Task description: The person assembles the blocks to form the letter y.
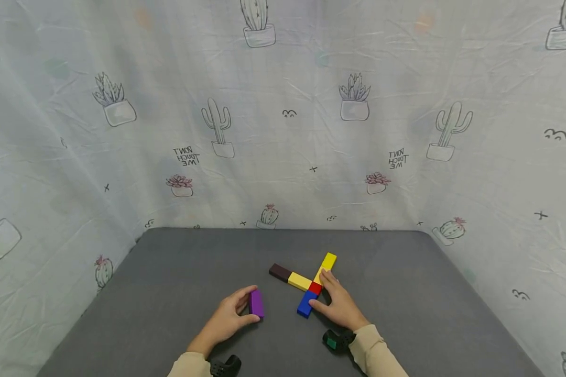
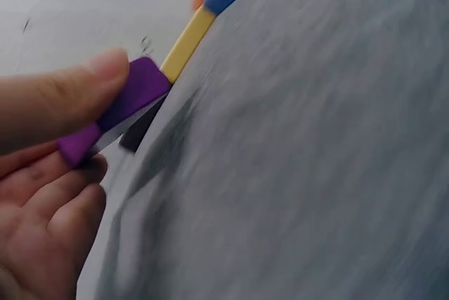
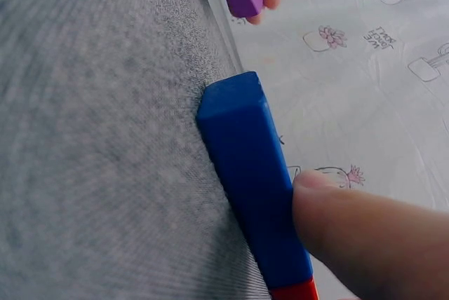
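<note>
My left hand [image 1: 224, 320] pinches a purple block [image 1: 257, 304] by its ends, between thumb and fingers. To its right, several coloured blocks lie in a branching shape. A dark brown block [image 1: 280, 272] and a pale yellow block [image 1: 300, 281] form one arm, meeting a small red block [image 1: 315, 288]. From the red one, a blue block [image 1: 305, 305] extends toward me. Another pale yellow block [image 1: 318, 276] and a bright yellow block [image 1: 329, 260] extend away. The right hand [image 1: 342, 308] lays its thumb [image 3: 323, 209] against the blue block's side, its fingertips at the farther pale yellow block.
All of this is on a dark grey tabletop [image 1: 184, 272]. A pale curtain [image 1: 273, 131] printed with cacti hangs behind the table and at both sides. Black wrist devices [image 1: 337, 340] are strapped at both sleeves.
</note>
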`<state>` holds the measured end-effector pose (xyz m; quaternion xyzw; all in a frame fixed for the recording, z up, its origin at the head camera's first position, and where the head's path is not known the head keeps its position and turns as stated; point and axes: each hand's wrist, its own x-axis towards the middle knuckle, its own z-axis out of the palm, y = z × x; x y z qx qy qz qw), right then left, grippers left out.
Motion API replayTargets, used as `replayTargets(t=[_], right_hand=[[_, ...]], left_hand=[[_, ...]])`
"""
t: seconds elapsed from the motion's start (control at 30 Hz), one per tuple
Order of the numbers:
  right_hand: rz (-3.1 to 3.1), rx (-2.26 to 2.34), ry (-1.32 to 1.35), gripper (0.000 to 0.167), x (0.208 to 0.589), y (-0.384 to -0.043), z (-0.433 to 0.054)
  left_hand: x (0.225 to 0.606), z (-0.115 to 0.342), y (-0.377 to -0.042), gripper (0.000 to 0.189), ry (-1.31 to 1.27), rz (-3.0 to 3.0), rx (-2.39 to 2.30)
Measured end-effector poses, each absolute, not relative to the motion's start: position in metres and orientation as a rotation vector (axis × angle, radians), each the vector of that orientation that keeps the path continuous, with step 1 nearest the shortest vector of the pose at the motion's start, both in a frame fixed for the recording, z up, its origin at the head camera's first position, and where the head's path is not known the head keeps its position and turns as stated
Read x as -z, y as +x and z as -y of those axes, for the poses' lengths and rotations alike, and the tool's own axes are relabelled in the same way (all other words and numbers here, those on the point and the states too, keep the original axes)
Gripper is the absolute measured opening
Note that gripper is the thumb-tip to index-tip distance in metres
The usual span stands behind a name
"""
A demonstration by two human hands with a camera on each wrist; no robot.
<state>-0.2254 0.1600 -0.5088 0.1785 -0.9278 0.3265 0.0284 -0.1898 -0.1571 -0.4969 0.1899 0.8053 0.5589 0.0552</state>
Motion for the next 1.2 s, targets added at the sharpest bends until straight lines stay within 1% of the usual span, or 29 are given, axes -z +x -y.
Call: replayTargets(t=[0.17, 0.43, 0.6, 0.83, 0.97, 1.2], right_hand=[[2.855, -1.013, 0.551, 0.086, 0.508, -0.226, -0.159], [2.864, -0.997, 0.543, 0.086, 0.508, -0.227, -0.158], [2.863, -0.994, 0.549, 0.085, 0.509, -0.227, -0.159], [2.849, -1.023, 0.554, 0.085, 0.509, -0.226, -0.161], [2.854, -1.021, 0.555, 0.085, 0.509, -0.225, -0.160], [2.846, -1.034, 0.555, 0.084, 0.508, -0.225, -0.159]], left_hand=[[0.492, 0.142, -0.186, 0.075, 0.685, -2.328, -1.583], [0.486, 0.118, -0.179, 0.070, 0.773, -2.327, -1.372], [0.483, 0.108, -0.175, 0.069, 0.880, -2.335, -1.266], [0.486, 0.096, -0.176, 0.072, 1.026, -2.444, -1.086], [0.486, 0.095, -0.178, 0.072, 1.045, -2.451, -1.035], [0.482, 0.092, -0.181, 0.067, 1.005, -2.451, -0.932]])
